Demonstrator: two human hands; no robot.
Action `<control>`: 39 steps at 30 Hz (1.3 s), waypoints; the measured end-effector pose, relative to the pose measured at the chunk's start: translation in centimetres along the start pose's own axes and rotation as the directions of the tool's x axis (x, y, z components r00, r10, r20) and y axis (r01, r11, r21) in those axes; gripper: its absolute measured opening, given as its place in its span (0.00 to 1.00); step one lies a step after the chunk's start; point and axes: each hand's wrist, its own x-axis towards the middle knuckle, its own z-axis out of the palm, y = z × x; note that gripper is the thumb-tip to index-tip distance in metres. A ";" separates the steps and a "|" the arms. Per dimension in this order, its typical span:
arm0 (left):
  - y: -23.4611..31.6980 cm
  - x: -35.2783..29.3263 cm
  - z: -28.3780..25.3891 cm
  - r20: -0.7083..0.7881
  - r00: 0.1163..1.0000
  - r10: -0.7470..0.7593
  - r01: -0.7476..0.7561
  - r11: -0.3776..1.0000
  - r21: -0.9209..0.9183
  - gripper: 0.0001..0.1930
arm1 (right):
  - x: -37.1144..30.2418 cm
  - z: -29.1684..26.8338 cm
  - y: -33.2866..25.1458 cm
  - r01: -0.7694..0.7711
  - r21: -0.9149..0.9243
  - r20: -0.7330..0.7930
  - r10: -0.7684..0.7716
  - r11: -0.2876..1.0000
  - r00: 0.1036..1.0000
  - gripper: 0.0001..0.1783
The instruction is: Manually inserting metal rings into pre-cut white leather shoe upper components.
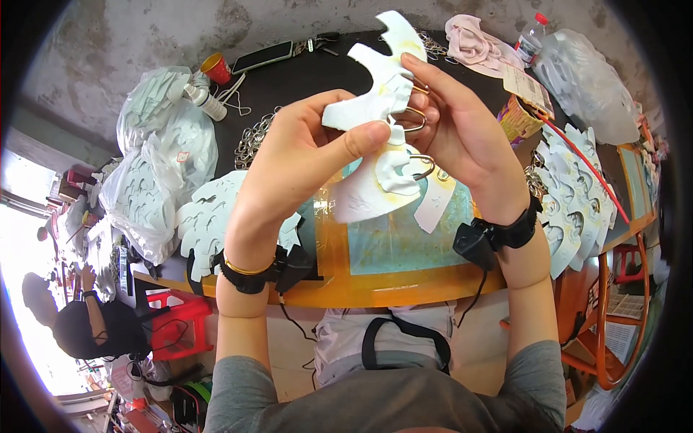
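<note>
Raised over the table, a white curved cut piece (372, 90) of leather-like sheet is folded around gold-toned metal rings (424, 167); yellowish stains show near the folds. My left hand (307, 141) pinches it with the thumb pressed on the front. At its upper right, my right hand (462, 119) is closed on the same piece, forefinger along the top and the other fingertips behind the rings. Whether it is one piece or several stacked is hard to tell. Below the hands, another white strip (435, 202) with a ring shows, its support partly hidden.
White cut pieces lie in piles at left (206, 216) and right (574, 195), beside metal rings (253, 137). Plastic bags (162, 159), a white bottle (206, 102), a red cup (216, 68), a phone (262, 56) and a pink cloth (480, 47) surround them. Another person (86, 325) sits at left.
</note>
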 end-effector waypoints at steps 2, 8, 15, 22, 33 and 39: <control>-0.3 0.1 0.3 -0.049 0.998 0.040 -0.044 0.996 -0.077 0.14 | 0.2 0.2 0.5 0.016 0.020 0.020 -0.016 1.000 1.000 0.18; 0.0 0.1 -0.3 -0.103 0.994 0.041 -0.045 0.998 -0.036 0.16 | -1.0 1.6 -0.6 0.028 -0.874 -0.113 -0.259 0.486 0.959 0.23; -0.5 0.7 -0.4 -0.221 0.975 -0.033 0.004 0.991 -0.133 0.15 | -0.8 2.1 0.3 0.507 -0.808 0.555 -0.677 -0.299 0.484 0.10; -0.4 0.1 0.8 -0.283 0.953 0.113 -0.141 0.987 -0.079 0.14 | -1.2 2.1 1.0 0.434 -0.847 0.517 -0.669 -0.308 0.534 0.16; -0.4 -0.4 1.2 -0.199 0.930 0.310 -0.333 0.938 -0.096 0.12 | -1.6 2.7 0.7 0.525 -0.850 0.424 -0.533 0.045 0.732 0.14; 0.3 0.0 0.3 -0.138 0.985 0.103 -0.122 0.982 -0.141 0.14 | -0.9 2.6 1.6 0.512 -0.843 0.491 -0.624 -0.165 0.607 0.15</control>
